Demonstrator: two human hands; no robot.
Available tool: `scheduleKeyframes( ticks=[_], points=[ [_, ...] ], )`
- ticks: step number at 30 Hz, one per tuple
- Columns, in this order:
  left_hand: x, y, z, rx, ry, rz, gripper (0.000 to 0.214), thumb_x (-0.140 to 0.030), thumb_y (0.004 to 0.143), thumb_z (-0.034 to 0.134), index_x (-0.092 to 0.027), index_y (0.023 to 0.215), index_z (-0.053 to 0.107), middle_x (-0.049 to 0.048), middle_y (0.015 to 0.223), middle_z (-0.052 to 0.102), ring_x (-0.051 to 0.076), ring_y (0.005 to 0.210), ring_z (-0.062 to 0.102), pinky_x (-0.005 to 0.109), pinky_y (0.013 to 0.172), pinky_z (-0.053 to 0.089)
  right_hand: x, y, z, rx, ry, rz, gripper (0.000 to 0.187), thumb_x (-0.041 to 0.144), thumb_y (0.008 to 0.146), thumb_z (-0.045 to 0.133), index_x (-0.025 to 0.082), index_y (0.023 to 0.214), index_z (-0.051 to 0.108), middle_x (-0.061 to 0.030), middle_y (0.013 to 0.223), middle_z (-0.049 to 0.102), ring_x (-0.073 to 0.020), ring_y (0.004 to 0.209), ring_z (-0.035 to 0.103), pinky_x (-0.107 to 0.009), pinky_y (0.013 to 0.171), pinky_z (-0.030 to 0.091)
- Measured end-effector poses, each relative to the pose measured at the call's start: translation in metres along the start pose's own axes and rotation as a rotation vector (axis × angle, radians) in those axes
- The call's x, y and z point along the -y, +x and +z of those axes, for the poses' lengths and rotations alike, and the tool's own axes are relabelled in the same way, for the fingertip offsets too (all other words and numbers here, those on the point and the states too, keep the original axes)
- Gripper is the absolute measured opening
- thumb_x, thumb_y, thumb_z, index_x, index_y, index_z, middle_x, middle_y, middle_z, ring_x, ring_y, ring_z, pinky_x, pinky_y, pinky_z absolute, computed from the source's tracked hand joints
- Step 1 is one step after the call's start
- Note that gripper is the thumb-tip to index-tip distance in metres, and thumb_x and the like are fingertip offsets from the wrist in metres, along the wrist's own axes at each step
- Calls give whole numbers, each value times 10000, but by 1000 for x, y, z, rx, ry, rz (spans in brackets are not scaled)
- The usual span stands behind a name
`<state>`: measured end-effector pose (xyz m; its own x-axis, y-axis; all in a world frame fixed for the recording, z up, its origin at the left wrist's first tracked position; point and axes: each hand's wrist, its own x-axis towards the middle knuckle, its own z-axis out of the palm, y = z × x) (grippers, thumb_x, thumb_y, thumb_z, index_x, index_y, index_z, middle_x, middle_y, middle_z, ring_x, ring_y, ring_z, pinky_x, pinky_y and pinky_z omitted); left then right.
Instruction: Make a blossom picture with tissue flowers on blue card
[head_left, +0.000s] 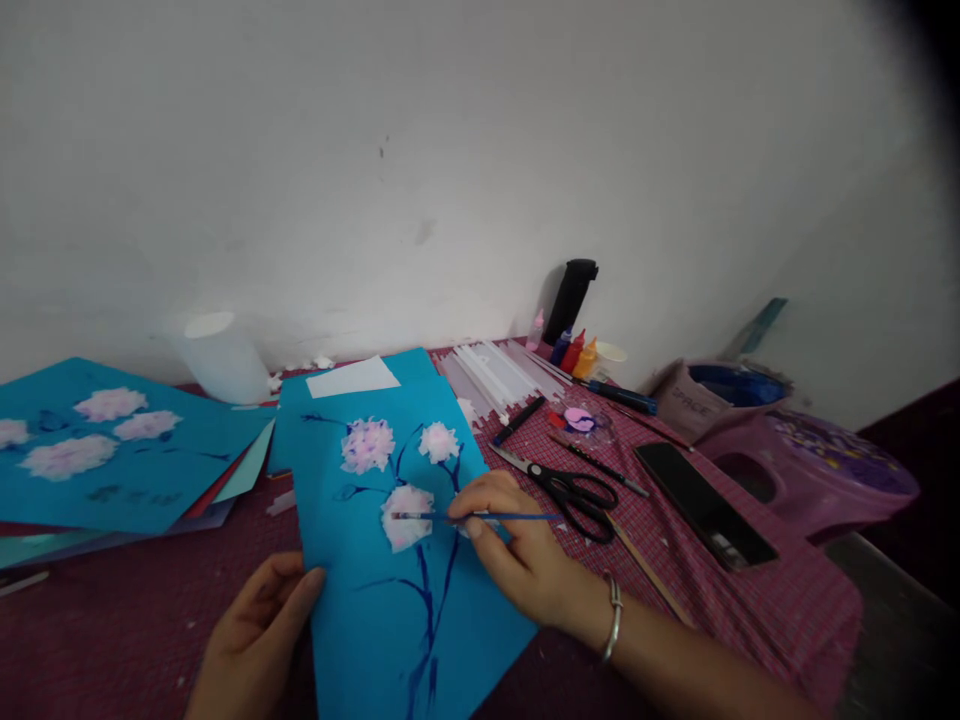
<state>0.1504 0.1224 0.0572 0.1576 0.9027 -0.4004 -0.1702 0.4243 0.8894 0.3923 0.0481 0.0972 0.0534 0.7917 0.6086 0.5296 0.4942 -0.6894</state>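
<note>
A blue paper sheet (390, 610) lies in front of me, painted with dark blue stems and three pale pink-white blossoms. My right hand (517, 550) pinches a thin blue paintbrush (480, 517). The brush lies level, its tip at the lowest blossom (406, 516). A silver bangle circles that wrist. My left hand (259, 625) rests flat on the table, fingers spread, its fingertips touching the sheet's left edge.
Black scissors (574, 490), a dark phone (701, 503), pens, small paint bottles (574, 352) and white paper strips (495, 375) lie to the right. More blue painted sheets (112, 450) are stacked at left. A white cup (221, 355) stands by the wall; a pink stool (817, 465) at right.
</note>
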Motion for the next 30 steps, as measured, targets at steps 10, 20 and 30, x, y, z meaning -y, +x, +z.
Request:
scheduleKeyframes(
  ticks=[10,20,30],
  points=[
    [-5,-4,3,-47,-15,-57,485,-455,504,888,-258,838,597,-35,627,631,174,508,581,264,448,511,-7,-1,-7,-99,70,127,183,187,918,454,219,937,634,-41,858,648,-197,869,588,-371,796,449],
    [-8,-3,3,-22,-23,-61,538,-383,427,925,-242,820,586,-40,598,626,152,477,566,230,437,486,-10,2,-8,-122,125,232,172,185,880,480,192,877,652,-47,829,669,-179,796,630,-319,722,489],
    [-15,-10,11,-65,-28,-44,554,-414,418,939,-255,809,581,-52,578,629,116,460,558,169,423,468,-9,8,-12,-135,341,347,133,248,896,509,193,851,622,-16,714,689,-147,696,681,-247,628,519]
  ],
)
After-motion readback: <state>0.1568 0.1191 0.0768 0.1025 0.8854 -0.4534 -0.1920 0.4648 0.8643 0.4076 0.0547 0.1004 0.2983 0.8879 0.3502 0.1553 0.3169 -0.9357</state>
